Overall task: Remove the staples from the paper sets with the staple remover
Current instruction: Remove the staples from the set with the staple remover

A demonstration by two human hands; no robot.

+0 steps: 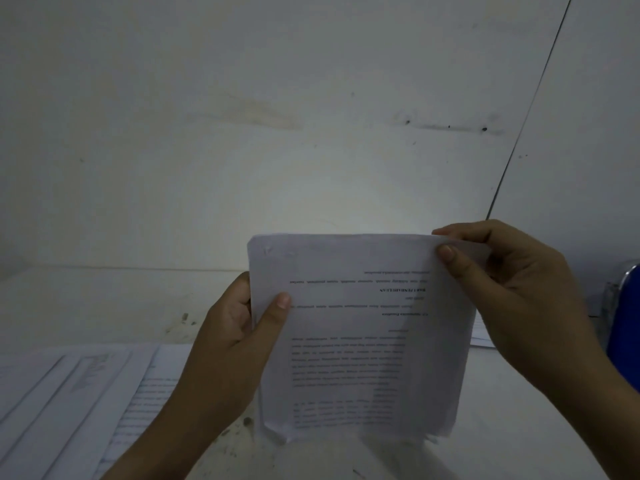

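2 hands hold a paper set (363,327) up in the air over the desk (519,431). The left hand (228,337) grips the left side of the paper, with the thumb on the front. The right hand (512,282) pinches the top right corner with the thumb and fingers. The words on the page are upside down. More papers (69,393) lie flat on the desk at the left. A blue thing (627,327) stands at the right edge.
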